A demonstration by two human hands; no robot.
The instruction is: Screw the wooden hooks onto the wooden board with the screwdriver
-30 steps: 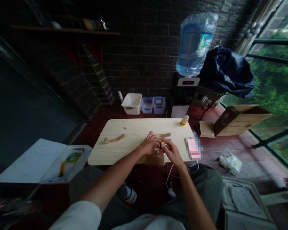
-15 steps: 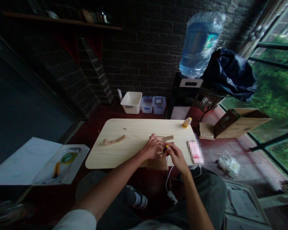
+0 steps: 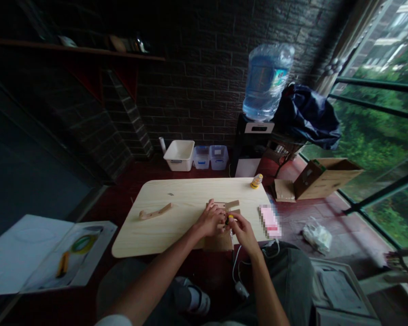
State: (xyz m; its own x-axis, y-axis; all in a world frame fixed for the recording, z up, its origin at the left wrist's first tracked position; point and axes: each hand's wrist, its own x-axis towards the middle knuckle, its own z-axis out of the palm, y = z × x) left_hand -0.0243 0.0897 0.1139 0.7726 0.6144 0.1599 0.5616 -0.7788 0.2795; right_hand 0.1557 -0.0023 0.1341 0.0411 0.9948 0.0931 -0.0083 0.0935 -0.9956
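Note:
My right hand (image 3: 241, 228) is closed on a small yellow-and-black tool (image 3: 230, 219) at the near right part of the pale table (image 3: 187, 194). Beside it, my left hand (image 3: 211, 220) rests over wooden pieces (image 3: 232, 204), its fingers partly spread and its fingertips close to the tool. What lies under the left palm is hidden. A brown board (image 3: 218, 243) sticks out over the near table edge below both hands. Farther left on the table lies a separate angled wooden piece (image 3: 155, 212).
A yellow-capped bottle (image 3: 256, 181) stands at the back right table corner, with a blurred pink item (image 3: 270, 221) nearer. An open white case (image 3: 98, 253) is at left. Bins (image 3: 179, 155), a water dispenser (image 3: 255, 140) and a cardboard box (image 3: 321, 179) stand beyond.
The whole view has shifted, so the table sits slightly lower and farther left. Both hands keep nearly the same place over the wooden pieces, the tool still in the right one.

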